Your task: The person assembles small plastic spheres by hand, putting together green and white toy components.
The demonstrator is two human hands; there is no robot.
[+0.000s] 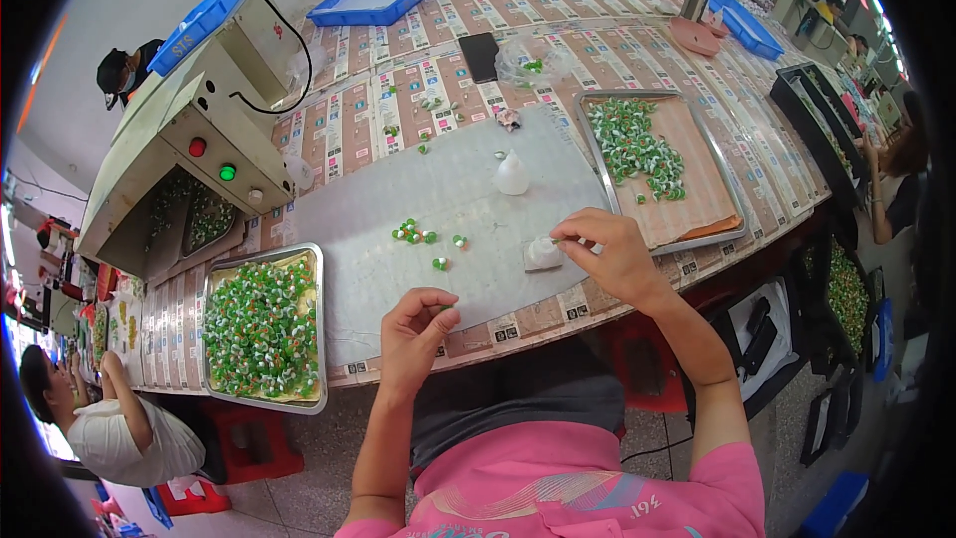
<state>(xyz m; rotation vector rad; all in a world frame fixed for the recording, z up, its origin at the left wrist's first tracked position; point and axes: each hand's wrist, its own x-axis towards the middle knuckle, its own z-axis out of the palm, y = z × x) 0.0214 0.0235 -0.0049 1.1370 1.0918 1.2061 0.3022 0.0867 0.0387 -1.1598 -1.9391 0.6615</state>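
Note:
Above the near edge of a pale sheet point(363, 284), my left hand point(410, 331) pinches a small green piece point(447, 307) between thumb and forefinger. My right hand point(615, 257) is closed in a pinch beside a white, crumpled-looking pad point(543, 255); whatever its fingertips hold is too small to make out. Several small green-and-white pieces point(413, 232) lie on the sheet between the hands, and a single piece point(440, 264) sits closer to my left hand. Farther back stands a white squeeze bottle point(512, 175) with a narrow tip.
A metal tray point(321, 339) heaped with green-and-white pieces stands at left, below a beige machine point(189, 120) with red and green buttons. Another metal tray point(732, 194), partly covered with pieces, lies at right. Behind are a dark flat object point(479, 58) and a blue tray point(370, 0). Other people sit nearby.

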